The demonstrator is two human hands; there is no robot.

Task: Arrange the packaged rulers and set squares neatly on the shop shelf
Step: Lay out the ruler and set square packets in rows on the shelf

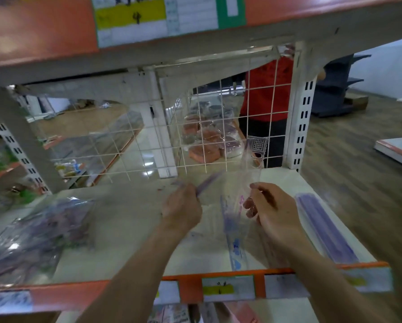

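Hands apart above the shelf (130, 213): left hand (182, 209) pinches a purple ruler (208, 181), right hand (268, 213) grips the clear ruler packet (232, 220) at 5 o'clock; probably best laid flush beside the purple packaged stack (323, 231) at 4 o'clock, long edges parallel.

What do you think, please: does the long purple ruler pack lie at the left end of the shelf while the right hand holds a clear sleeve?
Not quite: the head view shows the long purple ruler pack at the right end of the shelf, not the left. The right hand does hold a clear sleeve.
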